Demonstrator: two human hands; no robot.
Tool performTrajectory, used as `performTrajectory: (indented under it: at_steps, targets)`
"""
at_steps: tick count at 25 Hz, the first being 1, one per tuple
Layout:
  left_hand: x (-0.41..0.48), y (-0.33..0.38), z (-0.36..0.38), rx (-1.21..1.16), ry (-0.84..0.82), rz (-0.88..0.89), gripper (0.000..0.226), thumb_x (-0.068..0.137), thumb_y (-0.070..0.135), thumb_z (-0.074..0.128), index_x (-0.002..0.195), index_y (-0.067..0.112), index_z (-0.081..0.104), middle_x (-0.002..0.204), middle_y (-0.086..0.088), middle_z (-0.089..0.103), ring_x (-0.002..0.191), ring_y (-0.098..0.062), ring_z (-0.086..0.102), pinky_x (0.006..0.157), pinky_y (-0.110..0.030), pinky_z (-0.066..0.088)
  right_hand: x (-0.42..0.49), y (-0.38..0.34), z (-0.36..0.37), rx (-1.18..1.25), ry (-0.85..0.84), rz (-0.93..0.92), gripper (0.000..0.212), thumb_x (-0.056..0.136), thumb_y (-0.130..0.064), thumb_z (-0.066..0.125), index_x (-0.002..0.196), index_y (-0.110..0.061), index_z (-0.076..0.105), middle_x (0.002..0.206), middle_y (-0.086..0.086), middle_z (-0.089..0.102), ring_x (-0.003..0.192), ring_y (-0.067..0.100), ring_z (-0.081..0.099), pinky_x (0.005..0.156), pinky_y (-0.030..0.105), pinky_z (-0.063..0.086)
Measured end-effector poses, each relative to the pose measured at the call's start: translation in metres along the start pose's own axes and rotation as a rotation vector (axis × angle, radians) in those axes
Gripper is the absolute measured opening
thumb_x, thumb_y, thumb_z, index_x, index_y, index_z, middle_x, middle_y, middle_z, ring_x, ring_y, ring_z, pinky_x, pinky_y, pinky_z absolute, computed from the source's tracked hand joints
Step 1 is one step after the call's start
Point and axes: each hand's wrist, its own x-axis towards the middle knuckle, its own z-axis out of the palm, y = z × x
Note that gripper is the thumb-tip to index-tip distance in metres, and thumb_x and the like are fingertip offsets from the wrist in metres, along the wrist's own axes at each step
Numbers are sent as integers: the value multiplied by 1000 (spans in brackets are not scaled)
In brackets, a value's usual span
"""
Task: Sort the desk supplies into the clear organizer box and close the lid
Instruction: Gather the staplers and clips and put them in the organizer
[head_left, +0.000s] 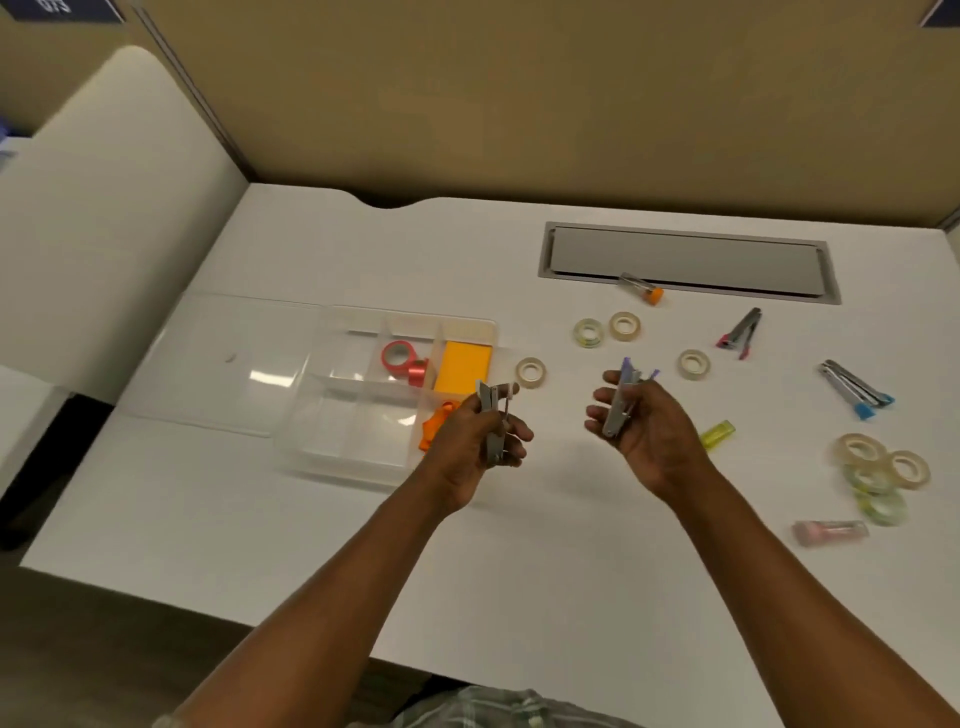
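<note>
Both hands are up over the white bench (311, 519), each closed around a small grey stapler-like tool. The left hand (480, 441) pinches its tool (492, 418) upright, just at the right edge of the clear box (311, 452), probably so it can drop straight into a compartment. The right hand (647, 434) cradles a second tool (621, 402) with purple tips loosely in curled fingers, palm turned up, held clear of the bench near the middle as if waiting its turn.

The box sits left of centre with its lid (218, 364) swung flat open to the left, leaving every compartment reachable. It already holds red tape (397, 356), an orange pad (462, 366) and something orange (436, 423) partly hidden behind the left hand; the nearer left compartments look empty.

Plenty is still loose on the right: single tape rolls (605, 330) between box and cable tray (685, 260), a pink-tipped tool (740, 335), a blue-tipped one (854, 389), a heap of tape rolls (878, 478) near the bench's edge, a yellow tube (719, 434), a pink tube (831, 532) and an orange-capped tube (641, 290). Sorting looks early, and the lid stays for last.
</note>
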Motion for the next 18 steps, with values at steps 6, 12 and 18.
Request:
performTrajectory:
  at_steps: [6, 12, 18]
  targets:
    - [5, 25, -88, 42, 253, -54, 27, 96, 31, 52, 109, 13, 67, 90, -10, 70, 76, -22, 66, 67, -34, 52, -7, 73, 131, -133, -39, 186, 23, 101, -19, 45, 109, -9, 63, 97, 15, 70, 82, 28, 65, 72, 37, 52]
    - [23, 29, -135, 111, 444, -181, 32, 100, 38, 44, 114, 15, 60, 107, -11, 69, 87, -21, 63, 73, -36, 44, 13, 126, 215, -434, 56, 220, 14, 102, -22, 45, 100, -25, 58, 110, 8, 70, 99, 22, 66, 79, 36, 49]
    - [34, 33, -129, 63, 363, -303, 52, 100, 56, 33, 93, 15, 63, 85, -6, 65, 79, -17, 61, 68, -30, 47, 38, 169, 243, -1863, 157, 120, 41, 103, -38, 40, 106, -2, 60, 100, 16, 70, 106, 31, 62, 115, 48, 31]
